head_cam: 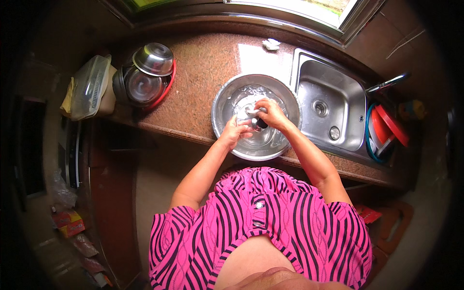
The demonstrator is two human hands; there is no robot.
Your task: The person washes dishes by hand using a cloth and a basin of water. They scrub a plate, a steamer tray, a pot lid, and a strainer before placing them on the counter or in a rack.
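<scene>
A large round metal basin (pixel 221 105) of water stands on the granite counter, its front rim over the counter's edge. Inside it, my left hand (pixel 235 133) grips a small shiny item with a dark part (pixel 258 124), perhaps a lid or cup; its kind is unclear. My right hand (pixel 269 112) is bent over the same item, with something white (pixel 250 110) at its fingertips that I cannot identify. Both hands are above or partly in the water, close together.
Right of the basin is a steel sink (pixel 326 105) with a faucet (pixel 388 84); red and white dishes (pixel 389 125) lie beyond. Metal bowls (pixel 154 58) and a clear plastic container (pixel 90 87) stand at left. A crumpled white item (pixel 271 44) lies near the window.
</scene>
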